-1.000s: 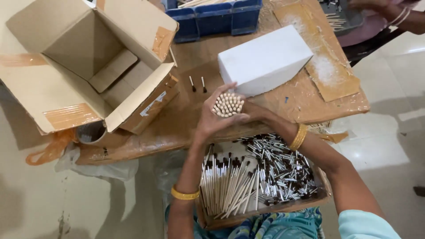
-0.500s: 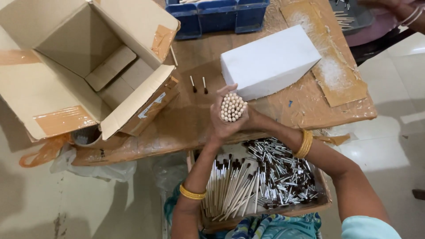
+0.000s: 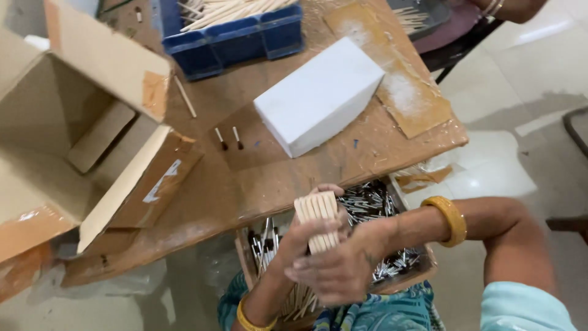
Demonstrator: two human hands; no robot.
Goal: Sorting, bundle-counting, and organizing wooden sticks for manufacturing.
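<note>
Two hands: both on one bundle of sticks (image 3: 318,220), low centre of view, over the tray
Left hand (image 3: 300,242): grip closed around the bundle from the left, thumb side up
Right hand (image 3: 343,263): grip wrapped on the bundle's lower part, fingers curled (a bit blurred)
Bundle: pale wooden sticks, packed side by side, ends up and tilted slightly left; just off the near desk edge
Tray (image 3: 422,270): shallow cardboard tray on the lap, under the hands, full of loose sticks with dark tips and silvery parts
Bangles: yellow one on the right wrist (image 3: 447,219), another on the left wrist (image 3: 252,319)
Desk (image 3: 257,184): worn brown top, scuffed and dusty
White box (image 3: 318,95): closed, plain, on the desk beyond the hands, well apart from them
Two sticks (image 3: 228,138): dark-tipped, lying on the desk just left of the white box
Carton (image 3: 79,141): big open cardboard box at left, flaps out, taped
Blue bin (image 3: 233,37): far desk edge, holds more pale sticks
Other person: an arm (image 3: 508,7) at top right, only partly seen
</note>
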